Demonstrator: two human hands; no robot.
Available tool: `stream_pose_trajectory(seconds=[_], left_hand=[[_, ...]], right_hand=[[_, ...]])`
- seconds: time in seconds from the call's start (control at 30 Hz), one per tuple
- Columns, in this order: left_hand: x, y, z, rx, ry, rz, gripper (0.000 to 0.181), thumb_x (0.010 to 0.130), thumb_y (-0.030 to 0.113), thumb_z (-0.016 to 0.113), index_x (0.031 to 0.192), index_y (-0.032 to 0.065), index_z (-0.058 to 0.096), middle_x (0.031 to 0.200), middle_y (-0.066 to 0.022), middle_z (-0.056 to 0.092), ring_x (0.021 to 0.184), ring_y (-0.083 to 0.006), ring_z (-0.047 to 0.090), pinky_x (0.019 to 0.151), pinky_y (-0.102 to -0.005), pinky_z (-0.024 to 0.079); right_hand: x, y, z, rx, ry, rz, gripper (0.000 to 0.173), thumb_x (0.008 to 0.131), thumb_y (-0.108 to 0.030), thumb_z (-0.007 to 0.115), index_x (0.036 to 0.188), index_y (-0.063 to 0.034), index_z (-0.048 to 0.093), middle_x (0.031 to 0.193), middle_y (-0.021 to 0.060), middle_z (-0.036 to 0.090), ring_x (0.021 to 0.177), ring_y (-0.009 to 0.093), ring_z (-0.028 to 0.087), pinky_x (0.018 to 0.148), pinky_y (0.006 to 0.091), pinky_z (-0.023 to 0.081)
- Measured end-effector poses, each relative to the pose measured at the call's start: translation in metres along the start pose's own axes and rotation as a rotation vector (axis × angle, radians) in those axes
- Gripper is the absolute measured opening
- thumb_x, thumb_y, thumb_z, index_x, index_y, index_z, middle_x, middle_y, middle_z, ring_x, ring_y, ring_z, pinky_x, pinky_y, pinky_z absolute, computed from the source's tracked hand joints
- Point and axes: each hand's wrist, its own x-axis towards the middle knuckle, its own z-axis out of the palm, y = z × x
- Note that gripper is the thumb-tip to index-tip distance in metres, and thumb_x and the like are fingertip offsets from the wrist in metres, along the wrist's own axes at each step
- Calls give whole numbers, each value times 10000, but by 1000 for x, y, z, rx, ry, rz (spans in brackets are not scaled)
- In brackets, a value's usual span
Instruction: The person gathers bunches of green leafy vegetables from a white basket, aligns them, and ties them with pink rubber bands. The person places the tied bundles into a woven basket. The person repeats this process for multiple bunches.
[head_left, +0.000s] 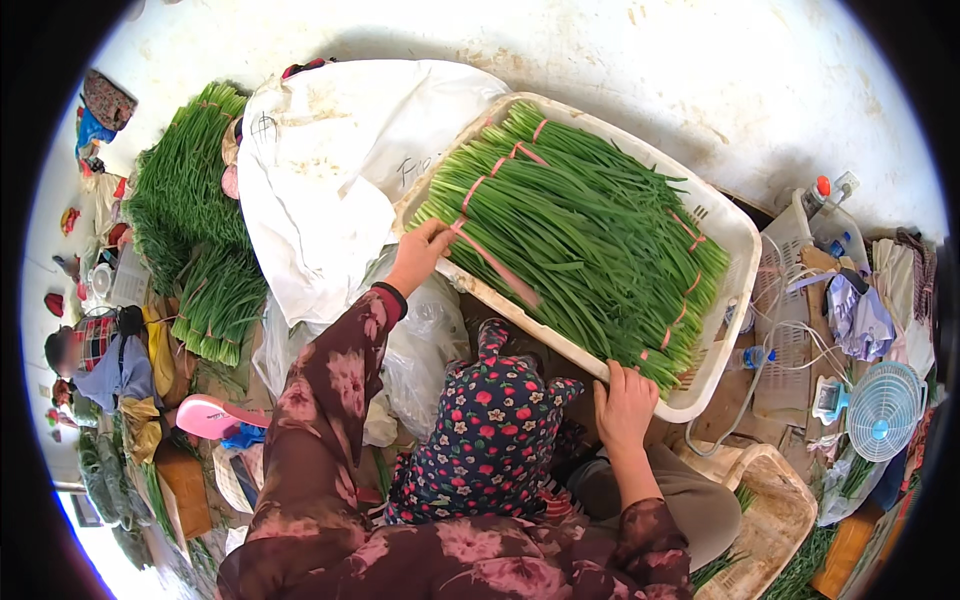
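A white plastic crate (741, 247) stands before me, tilted in view and filled with bundles of green garlic chives (570, 217). Pink ties (471, 196) run around the bundles near both ends. At the crate's near left corner, my left hand (421, 251) pinches a pink tie by the cut stems. A loose pink strip (499, 266) trails from there across the leaves, blurred at its tip. My right hand (628, 405) grips the crate's near rim at the right, fingertips over the edge beside the leaves. Part of the crate's base is hidden.
White sacking (322, 150) lies left of the crate, with piled chives (187, 172) beyond it. Clear plastic bags (424, 345) sit under my left arm. A blue fan (881, 416), loose cable and a dirty crate (780, 487) are at right. Another person (116, 367) is far left.
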Motion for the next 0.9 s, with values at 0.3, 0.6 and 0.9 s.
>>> stream_pose_trajectory(seconds=[0.3, 0.6, 0.9], left_hand=[[18, 26, 3, -121, 37, -93, 189, 972, 182, 576, 861, 31, 552, 668, 19, 473, 601, -73, 435, 545, -273, 383], [-1, 132, -7, -126, 48, 157, 161, 971, 170, 567, 878, 39, 564, 689, 5, 474, 649, -61, 425, 573, -262, 372], [-155, 295, 54, 435, -215, 1030, 88, 793, 106, 618, 860, 68, 576, 738, -80, 496, 674, -266, 525, 621, -372, 438]], right_hand=[[-1, 2, -5, 8, -17, -8, 468, 819, -232, 716, 1239, -82, 573, 1030, 101, 588, 980, 288, 545, 937, 423, 384], [-6, 3, -7, 62, -35, -7, 578, 792, -271, 745, 1287, -56, 537, 1138, 128, 583, 1088, 316, 530, 984, 440, 366], [2, -47, -94, 2199, -587, 880, 877, 943, -668, 443, 1536, -71, 192, 1466, 174, 435, 1192, 360, 565, 1039, 526, 418]])
